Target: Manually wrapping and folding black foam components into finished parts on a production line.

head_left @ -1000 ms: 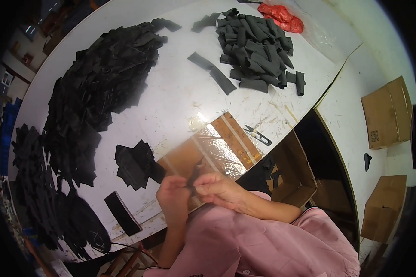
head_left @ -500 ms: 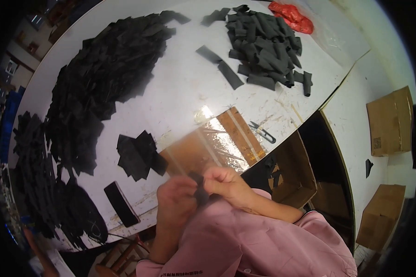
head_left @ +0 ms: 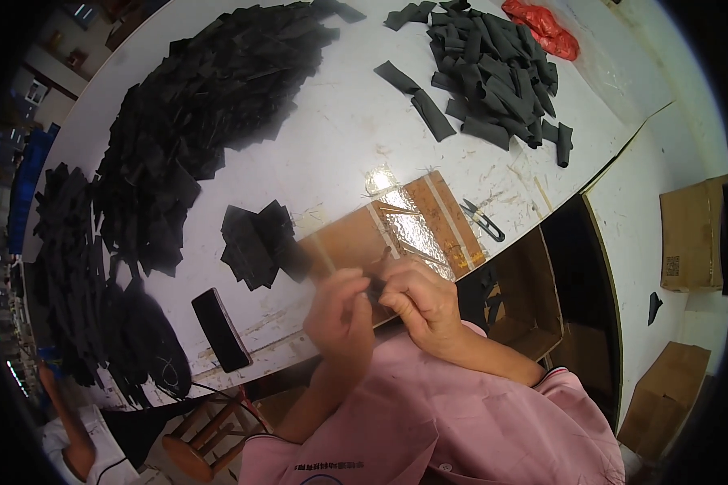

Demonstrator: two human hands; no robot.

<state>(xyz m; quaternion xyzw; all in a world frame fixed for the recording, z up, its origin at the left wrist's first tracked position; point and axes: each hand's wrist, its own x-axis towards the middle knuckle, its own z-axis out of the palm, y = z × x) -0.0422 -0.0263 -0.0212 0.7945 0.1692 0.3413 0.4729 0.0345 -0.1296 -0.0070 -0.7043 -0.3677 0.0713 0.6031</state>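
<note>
Close to the table's near edge, my left hand (head_left: 340, 311) and my right hand (head_left: 422, 305) meet with fingers curled. A small dark fabric piece (head_left: 374, 286) is pinched between them, mostly hidden by the fingers. Just beyond lies a brown cardboard board (head_left: 356, 241) crossed by strips of clear tape. Left of the board sits a small stack of black fabric pieces (head_left: 259, 244), fanned unevenly. Thread snips (head_left: 483, 221) rest beside the board's right end.
A large heap of flat black pieces (head_left: 210, 89) covers the table's left side. Rolled dark pieces (head_left: 493, 77) are piled far right near a red bag (head_left: 542, 28). A dark phone-like slab (head_left: 221, 330) lies near the left edge. An open carton (head_left: 526, 299) stands below the right edge.
Both hands have moved slightly right and away from my body, nearer the board. Less of the dark piece shows between them. The whole view has shifted a little.
</note>
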